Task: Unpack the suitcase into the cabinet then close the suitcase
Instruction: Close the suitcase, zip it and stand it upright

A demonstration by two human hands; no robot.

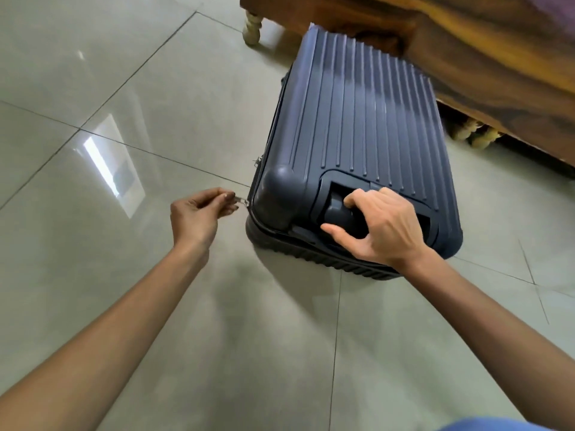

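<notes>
The navy suitcase (357,119) lies flat, lid down, on the tiled floor (155,88), with wooden furniture (466,42) just behind it. Our left hand (199,213) pinches the zipper pull (241,199) at the suitcase's near left corner. Our right hand (385,225) curls around a wheel (339,213) on the suitcase's near end.

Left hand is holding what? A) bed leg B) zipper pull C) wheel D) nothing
B: the left hand pinches the zipper pull at the near corner of the suitcase, while the right hand grips a wheel.
</notes>
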